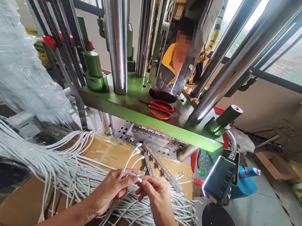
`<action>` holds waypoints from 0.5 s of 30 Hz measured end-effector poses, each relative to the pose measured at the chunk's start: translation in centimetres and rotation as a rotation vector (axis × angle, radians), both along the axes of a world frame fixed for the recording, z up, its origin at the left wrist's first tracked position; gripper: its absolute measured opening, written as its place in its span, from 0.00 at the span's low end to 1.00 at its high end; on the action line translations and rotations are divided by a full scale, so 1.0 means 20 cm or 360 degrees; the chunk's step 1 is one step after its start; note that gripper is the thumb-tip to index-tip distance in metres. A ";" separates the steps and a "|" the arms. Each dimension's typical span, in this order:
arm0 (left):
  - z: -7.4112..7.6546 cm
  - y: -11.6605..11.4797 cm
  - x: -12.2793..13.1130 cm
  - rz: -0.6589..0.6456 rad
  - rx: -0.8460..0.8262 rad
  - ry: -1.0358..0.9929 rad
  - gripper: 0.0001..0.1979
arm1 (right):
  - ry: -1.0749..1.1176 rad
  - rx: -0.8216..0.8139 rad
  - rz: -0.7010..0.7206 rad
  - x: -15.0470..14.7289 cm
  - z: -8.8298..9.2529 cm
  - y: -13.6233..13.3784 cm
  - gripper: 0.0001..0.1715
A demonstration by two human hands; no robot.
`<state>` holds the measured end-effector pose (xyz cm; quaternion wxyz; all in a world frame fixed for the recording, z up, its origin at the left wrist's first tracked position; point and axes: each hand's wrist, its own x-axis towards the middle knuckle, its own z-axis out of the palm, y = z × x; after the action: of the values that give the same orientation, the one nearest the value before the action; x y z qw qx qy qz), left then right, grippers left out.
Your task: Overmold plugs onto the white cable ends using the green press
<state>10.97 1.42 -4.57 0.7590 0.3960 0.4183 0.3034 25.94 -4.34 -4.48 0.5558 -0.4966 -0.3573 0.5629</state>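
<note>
My left hand (112,190) is closed round a few thin white cables (130,159) that loop up from its fingers. Close to its right, my right hand (157,195) pinches the end of one of those cables between thumb and fingertips. Both hands hover above a big loose bundle of white cables (43,160) spread over a brown cardboard-covered bench (106,152). Just beyond the fingertips lies a long metal mould strip (163,167), pointing toward the press.
A green moulding press (150,115) with steel columns stands behind, red scissors (161,109) on its plate. Another person (174,64) is behind the press. A clear plastic bag (6,52) hangs at left. A black control box (223,176) and blue tube (248,172) sit at right.
</note>
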 end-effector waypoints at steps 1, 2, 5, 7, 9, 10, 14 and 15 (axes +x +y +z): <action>0.00 0.00 0.01 0.0045 0.0012 -0.0003 0.19 | -0.0009 -0.0003 -0.0012 -0.01 0.00 0.00 0.16; -0.01 0.00 0.01 0.0077 0.0021 -0.0012 0.18 | 0.0005 -0.0004 -0.0022 -0.02 -0.01 0.00 0.15; -0.02 0.00 0.02 0.0077 0.0003 -0.0047 0.16 | 0.0112 -0.0015 -0.0062 -0.04 -0.02 0.00 0.14; -0.03 0.00 0.02 0.0070 -0.0017 -0.0057 0.16 | 0.0169 -0.0036 -0.0084 -0.05 -0.02 0.00 0.13; -0.04 0.00 0.01 0.0079 -0.0022 -0.0048 0.16 | 0.0206 -0.0054 -0.0102 -0.06 -0.03 -0.01 0.13; -0.04 0.00 0.01 0.0087 -0.0020 -0.0040 0.15 | 0.0221 -0.0061 -0.0109 -0.06 -0.03 -0.01 0.13; -0.05 -0.02 0.02 0.0147 0.0034 0.0005 0.15 | 0.0285 -0.0084 -0.0136 -0.07 -0.03 -0.01 0.13; -0.05 -0.03 0.02 0.0177 0.0065 0.0018 0.15 | 0.0296 -0.0098 -0.0156 -0.07 -0.03 0.00 0.13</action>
<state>11.36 0.85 -5.58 0.7304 0.3893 0.4377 0.3512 24.50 -4.43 -5.09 0.5979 -0.4759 -0.2620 0.5894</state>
